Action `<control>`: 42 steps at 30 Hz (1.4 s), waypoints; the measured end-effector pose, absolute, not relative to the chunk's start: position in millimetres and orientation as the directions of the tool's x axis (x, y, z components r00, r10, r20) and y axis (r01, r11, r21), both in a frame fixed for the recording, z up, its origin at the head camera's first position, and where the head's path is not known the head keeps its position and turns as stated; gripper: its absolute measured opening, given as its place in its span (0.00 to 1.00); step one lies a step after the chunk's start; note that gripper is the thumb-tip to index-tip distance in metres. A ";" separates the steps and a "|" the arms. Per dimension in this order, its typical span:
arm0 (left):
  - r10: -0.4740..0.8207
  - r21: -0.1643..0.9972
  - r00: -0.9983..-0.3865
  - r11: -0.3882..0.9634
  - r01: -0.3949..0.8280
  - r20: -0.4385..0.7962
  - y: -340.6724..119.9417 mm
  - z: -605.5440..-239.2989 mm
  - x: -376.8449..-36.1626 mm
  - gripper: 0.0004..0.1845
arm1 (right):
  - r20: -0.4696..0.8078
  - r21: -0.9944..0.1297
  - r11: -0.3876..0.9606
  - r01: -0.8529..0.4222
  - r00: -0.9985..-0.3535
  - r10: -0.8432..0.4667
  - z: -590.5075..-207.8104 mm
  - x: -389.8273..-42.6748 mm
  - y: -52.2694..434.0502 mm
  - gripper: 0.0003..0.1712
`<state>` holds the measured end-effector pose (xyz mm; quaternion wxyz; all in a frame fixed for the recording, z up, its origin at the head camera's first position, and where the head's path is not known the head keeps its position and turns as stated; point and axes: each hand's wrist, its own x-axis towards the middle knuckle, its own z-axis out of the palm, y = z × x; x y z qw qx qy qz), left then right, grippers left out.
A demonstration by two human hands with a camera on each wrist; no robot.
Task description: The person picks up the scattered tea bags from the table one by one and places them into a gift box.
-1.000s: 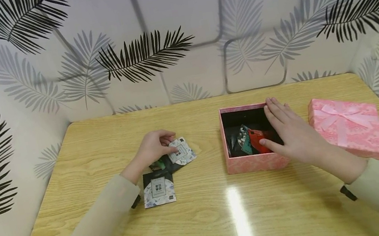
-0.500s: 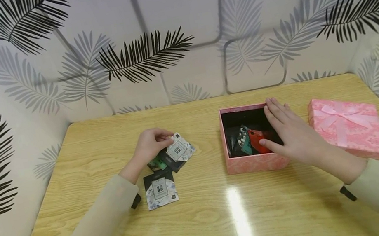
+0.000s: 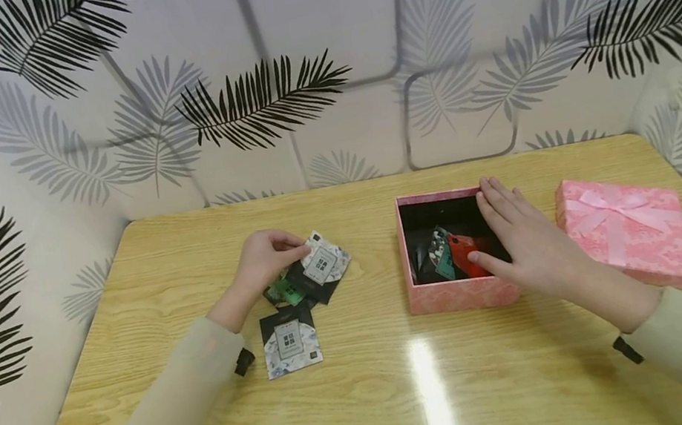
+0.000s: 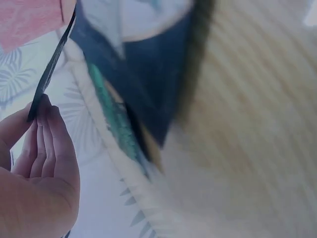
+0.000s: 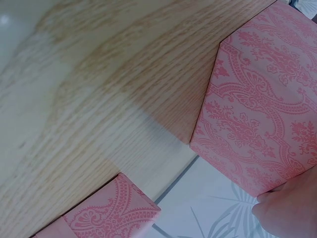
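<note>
My left hand [image 3: 268, 261] pinches a small flat packet [image 3: 318, 248], dark with a white floral panel, between thumb and fingertips. The left wrist view shows that packet [image 4: 49, 69] edge-on, lifted off the pile. Under and beside it lie another dark-and-white packet [image 3: 339, 264] and a green packet [image 3: 290, 292], partly covered. Nearer me lies a further floral packet [image 3: 292, 345], face up. With straight fingers, my right hand [image 3: 539, 247] rests on the right rim of an uncovered pink box [image 3: 463, 293]. Inside are a red packet [image 3: 464, 252] and a teal patterned packet [image 3: 441, 256].
The pink lid [image 3: 627, 225] with a ribbon bow lies right of the box, behind my right forearm. All stands on a wooden table [image 3: 360, 405]. A wall covering [image 3: 326, 125] with leaf prints rises along its back edge.
My left hand has drawn slightly back and to the left, lifting the top packet and uncovering more of the pile. The nearest packet shifted a little rightward. My right hand stays put.
</note>
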<state>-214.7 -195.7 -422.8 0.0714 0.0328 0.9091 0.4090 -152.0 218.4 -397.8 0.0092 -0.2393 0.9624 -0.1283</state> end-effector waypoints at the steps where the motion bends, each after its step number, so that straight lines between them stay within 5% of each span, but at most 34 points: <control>1: 0.111 0.754 -0.988 0.657 -0.010 -0.110 -194.7 -419.9 -213.3 0.12 | 0.043 -0.251 0.853 -0.458 -0.886 -0.463 -398.0 -151.7 218.4 0.56; 12: 0.073 0.847 -0.989 0.527 -0.072 -0.129 -184.9 -390.1 -207.8 0.13 | 0.033 -0.261 0.850 -0.458 -0.884 -0.466 -397.1 -150.9 218.4 0.56; 26: 0.128 0.852 -0.991 0.523 0.030 -0.044 -163.6 -361.2 -208.9 0.11 | 0.017 -0.262 0.855 -0.447 -0.888 -0.459 -397.3 -150.4 217.3 0.56; 42: 0.186 0.929 -0.982 0.359 0.093 0.027 -116.9 -335.0 -209.3 0.10 | 0.027 -0.249 0.855 -0.456 -0.885 -0.464 -396.0 -151.7 218.8 0.55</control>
